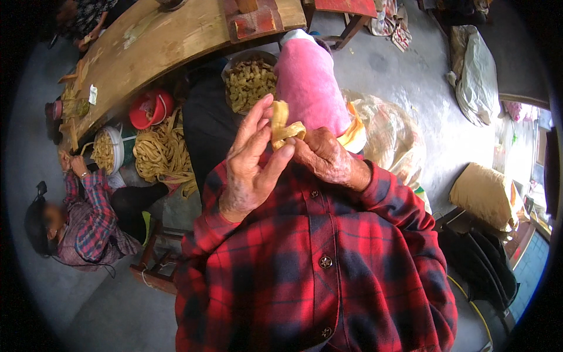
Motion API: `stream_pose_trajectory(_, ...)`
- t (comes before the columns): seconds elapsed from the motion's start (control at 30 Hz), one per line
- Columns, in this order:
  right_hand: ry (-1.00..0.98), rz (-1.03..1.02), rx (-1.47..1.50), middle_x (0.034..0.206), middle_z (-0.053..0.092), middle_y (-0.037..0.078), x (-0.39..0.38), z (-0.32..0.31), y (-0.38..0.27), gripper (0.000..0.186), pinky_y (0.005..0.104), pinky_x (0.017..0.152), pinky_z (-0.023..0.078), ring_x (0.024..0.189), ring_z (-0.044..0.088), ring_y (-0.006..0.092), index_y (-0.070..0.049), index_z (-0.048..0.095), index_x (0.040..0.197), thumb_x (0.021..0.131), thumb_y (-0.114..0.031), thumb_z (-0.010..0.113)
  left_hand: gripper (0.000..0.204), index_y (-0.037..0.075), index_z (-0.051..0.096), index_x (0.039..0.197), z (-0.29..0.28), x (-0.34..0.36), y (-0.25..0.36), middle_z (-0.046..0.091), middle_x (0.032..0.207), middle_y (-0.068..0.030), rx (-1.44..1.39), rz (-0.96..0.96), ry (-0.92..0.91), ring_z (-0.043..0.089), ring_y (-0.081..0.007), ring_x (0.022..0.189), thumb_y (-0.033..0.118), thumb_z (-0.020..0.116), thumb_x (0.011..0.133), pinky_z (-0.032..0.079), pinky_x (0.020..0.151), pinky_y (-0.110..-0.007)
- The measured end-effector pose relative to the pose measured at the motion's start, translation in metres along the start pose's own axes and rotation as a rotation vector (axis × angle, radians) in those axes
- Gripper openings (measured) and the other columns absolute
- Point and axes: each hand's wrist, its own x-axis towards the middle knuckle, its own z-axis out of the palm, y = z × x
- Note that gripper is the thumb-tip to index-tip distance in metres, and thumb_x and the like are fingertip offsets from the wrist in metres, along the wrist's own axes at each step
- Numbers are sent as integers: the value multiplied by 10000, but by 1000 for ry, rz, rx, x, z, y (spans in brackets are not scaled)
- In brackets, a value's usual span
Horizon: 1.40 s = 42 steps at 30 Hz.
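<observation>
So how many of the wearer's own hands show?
2: left hand, just left of the yellowish strip; right hand, at its right end. Both in plain view.

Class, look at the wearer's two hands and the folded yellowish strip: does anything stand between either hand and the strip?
Nothing visible does. The right hand pinches the strip directly, and the left hand appears to touch it too.

And here's the yellowish strip you're working, showing a faint sheen! Your shirt looks like soft, brushed cloth, its button glossy and metallic. Plush pink fabric now, worn wood on the table, shiny plastic bucket, crinkled plastic sack, smooth concrete-like floor.
</observation>
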Motion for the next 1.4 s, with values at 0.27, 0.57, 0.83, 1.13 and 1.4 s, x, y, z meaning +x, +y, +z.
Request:
stream_pose_trajectory(0.27, -29, -169, -122, 584, 441, 192, -2, 3, 6, 178, 435, 469, 331, 504, 462, 381, 37, 472, 778, 907, -86, 467, 200, -58, 609, 1029, 12, -4, 0, 460, 1277, -180, -407, -182, 134, 533, -225, 1064, 5, 586, 841, 461, 884, -320)
stream_pose_trajectory(0.57, -77, -94, -103, 601, 476, 199, 5, -6, -7, 168, 440, 500, 370, 532, 490, 398, 29, 479, 865, 921, -127, 445, 151, -61, 626, 940, 4, -5, -12, 495, 1211, -158, -862, -324, 99, 505, -206, 1076, -32, 572, 802, 413, 931, -323)
stream_pose_trajectory(0.83, -30, -222, -393, 564, 442, 164, 2, -10, -12, 126, 444, 458, 378, 513, 512, 369, 30, 479, 847, 845, -78, 544, 173, -7, 612, 903, -3, -4, -12, 448, 1203, -141, -993, -319, -141, 428, -197, 1123, 25, 606, 732, 338, 960, -337)
stream_pose_trajectory(1.13, -5, -390, -720, 607, 489, 101, 5, -24, -7, 157, 382, 454, 416, 512, 540, 272, 14, 512, 861, 746, -27, 609, 242, -34, 601, 961, -13, -4, -3, 621, 796, -76, -130, -325, -187, 580, -121, 671, 193, 540, 905, 462, 637, -233)
stream_pose_trajectory(1.4, -152, -218, -536, 627, 552, 125, -1, -53, -21, 189, 375, 486, 444, 543, 573, 290, -3, 571, 834, 791, -159, 669, 225, -30, 596, 784, -46, -6, -10, 598, 713, -73, 2, -219, -308, 574, -129, 585, 139, 513, 907, 456, 567, -244)
